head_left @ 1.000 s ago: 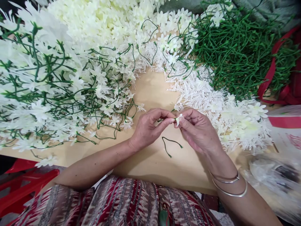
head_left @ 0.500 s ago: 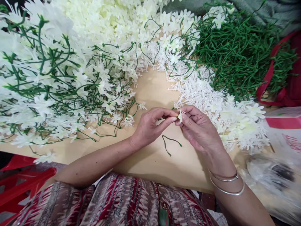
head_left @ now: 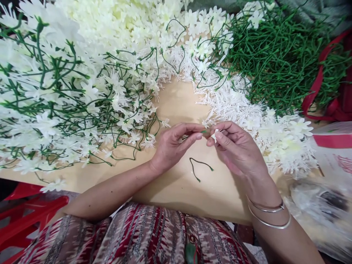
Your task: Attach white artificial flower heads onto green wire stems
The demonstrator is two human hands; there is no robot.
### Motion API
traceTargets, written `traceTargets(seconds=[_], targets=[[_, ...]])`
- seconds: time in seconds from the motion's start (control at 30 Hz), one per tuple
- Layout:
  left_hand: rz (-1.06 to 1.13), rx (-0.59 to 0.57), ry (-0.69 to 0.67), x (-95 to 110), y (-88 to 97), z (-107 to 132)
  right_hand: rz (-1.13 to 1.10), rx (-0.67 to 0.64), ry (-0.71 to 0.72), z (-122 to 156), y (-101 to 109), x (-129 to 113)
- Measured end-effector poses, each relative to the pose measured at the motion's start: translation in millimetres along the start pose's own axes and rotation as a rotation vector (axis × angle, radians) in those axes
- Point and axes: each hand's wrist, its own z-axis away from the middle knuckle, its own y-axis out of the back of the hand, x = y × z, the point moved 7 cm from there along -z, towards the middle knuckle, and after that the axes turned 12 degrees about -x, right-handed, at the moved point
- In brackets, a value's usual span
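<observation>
Between thumb and fingertips, my left hand [head_left: 177, 143] pinches a green plastic stem [head_left: 204, 131], whose tip pokes out toward the right. A small white artificial flower [head_left: 215, 136] is held in the closed fingertips of my right hand [head_left: 238, 148]. A narrow gap separates the stem tip from the flower. Both hands are just above the table [head_left: 176, 194]. Below them lies a loose, bent green stem [head_left: 200, 167]. Most of the held stem is hidden behind my left fingers.
Assembled white flowers on green stems [head_left: 82, 99] pile up on the left. White stamen pieces [head_left: 233, 95] run along the middle right. Bare green stems [head_left: 280, 62] are heaped at the back right, beside a red strap [head_left: 315, 84]. A clear plastic bag [head_left: 321, 209] lies at right.
My hands have moved slightly apart. The white flower, which touched the left fingertips, is now off to the right in my right fingers, and the green stem tip shows.
</observation>
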Motion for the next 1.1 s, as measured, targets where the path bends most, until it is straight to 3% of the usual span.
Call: traceTargets(seconds=[0.27,0.53,0.67,0.87,1.1], targets=[[-0.08,0.021,0.017,5.3,4.5,0.4,-0.038,0.057,0.05,0.2,4.3,-4.4],[-0.18,-0.062,-0.149,24.7,2.0,-2.9,0.156,0.113,0.198,5.1,-1.7,-10.6],[-0.184,-0.017,-0.145,23.9,2.8,-3.2,0.237,0.115,0.295,9.7,-10.0,-15.2],[-0.165,0.067,-0.085,17.1,7.9,-1.6,0.34,0.187,0.257,13.8,-9.9,-18.7],[-0.188,0.035,-0.247,29.9,3.9,-1.6,0.488,0.18,0.276,15.0,-10.2,-17.5]])
